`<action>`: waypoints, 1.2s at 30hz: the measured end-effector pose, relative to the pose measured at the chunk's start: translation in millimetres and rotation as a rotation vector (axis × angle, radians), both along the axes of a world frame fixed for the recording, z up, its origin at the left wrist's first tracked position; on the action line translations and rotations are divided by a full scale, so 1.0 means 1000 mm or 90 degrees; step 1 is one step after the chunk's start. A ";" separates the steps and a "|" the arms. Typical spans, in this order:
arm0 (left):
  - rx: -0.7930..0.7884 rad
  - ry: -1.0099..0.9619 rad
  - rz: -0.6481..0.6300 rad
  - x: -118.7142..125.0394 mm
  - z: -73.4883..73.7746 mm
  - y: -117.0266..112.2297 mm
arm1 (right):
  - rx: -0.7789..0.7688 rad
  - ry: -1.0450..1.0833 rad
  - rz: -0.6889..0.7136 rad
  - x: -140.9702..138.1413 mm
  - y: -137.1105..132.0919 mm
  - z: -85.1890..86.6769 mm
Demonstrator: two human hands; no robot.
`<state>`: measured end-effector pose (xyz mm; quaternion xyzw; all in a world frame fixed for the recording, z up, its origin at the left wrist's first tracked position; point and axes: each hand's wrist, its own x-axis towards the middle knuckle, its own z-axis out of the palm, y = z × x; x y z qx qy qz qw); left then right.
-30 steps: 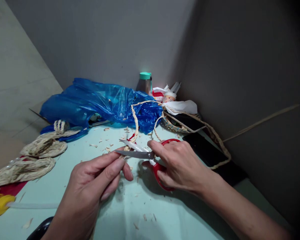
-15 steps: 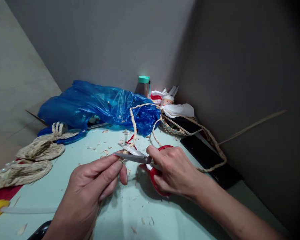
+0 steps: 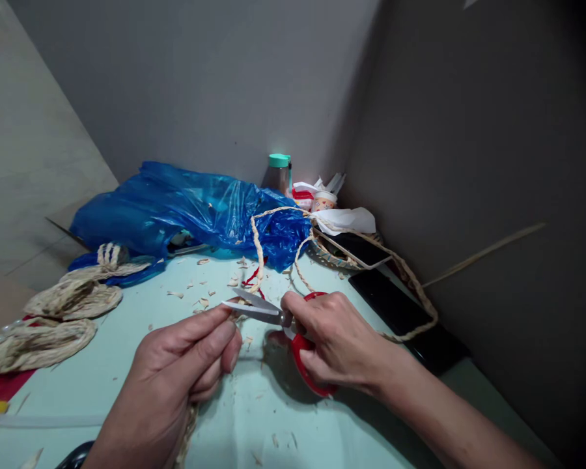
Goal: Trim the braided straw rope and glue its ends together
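Observation:
Thumb and fingers of my left hand (image 3: 180,365) are closed in a pinch on a braided straw cord (image 3: 258,251), close to the scissor tips. Part of the cord trails below that hand, while a long loop of it arches over the table to the right. Red-handled scissors (image 3: 266,314) sit in my right hand (image 3: 339,342), fingers wrapped in the handles. Their blades are slightly parted at my left fingertips, where the cord is mostly hidden. A thin red string (image 3: 252,281) lies just behind the blades.
A blue plastic bag (image 3: 195,202) lies along the wall, with a green-lidded bottle (image 3: 279,172) behind. Woven straw pieces (image 3: 73,299) rest at left. A black phone (image 3: 385,306) lies at right near a basket (image 3: 334,253). Straw scraps (image 3: 204,303) litter the table.
The scissor blades have come a little closer together at my left fingertips. My left fingers have curled in slightly. The whole view has shifted a little.

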<state>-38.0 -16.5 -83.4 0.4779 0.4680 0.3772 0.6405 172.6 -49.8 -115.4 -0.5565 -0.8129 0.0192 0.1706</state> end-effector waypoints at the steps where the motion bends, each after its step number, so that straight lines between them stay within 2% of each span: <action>1: -0.002 0.003 0.002 0.000 0.000 0.000 | 0.001 -0.003 0.003 0.000 0.000 0.000; 9: 0.010 -0.004 -0.025 -0.005 -0.008 0.002 | -0.002 -0.064 -0.039 -0.002 0.001 0.000; 16: 0.008 -0.049 -0.038 0.000 -0.006 0.002 | -0.023 0.021 -0.062 -0.003 0.003 -0.002; 19: -0.003 -0.025 0.013 0.003 -0.004 -0.004 | -0.024 0.084 -0.095 -0.003 0.007 -0.003; 21: 0.003 0.010 0.045 0.004 -0.004 -0.006 | -0.034 0.210 -0.132 -0.002 0.009 -0.002; 24: 0.044 0.038 0.009 0.002 -0.008 -0.004 | -0.111 0.582 -0.161 -0.004 0.012 0.002; 26: 0.054 0.048 -0.047 0.000 -0.013 -0.002 | -0.186 0.818 -0.118 -0.007 0.012 0.004; 28: 0.038 0.061 -0.091 -0.001 -0.017 0.000 | -0.256 0.969 -0.044 -0.010 0.011 0.005; 31: 0.006 0.066 -0.142 0.000 -0.021 -0.001 | -0.319 1.082 0.025 -0.013 0.009 0.005; 36: -0.062 0.010 -0.207 0.002 -0.024 0.000 | -0.334 1.183 0.090 -0.013 0.006 0.010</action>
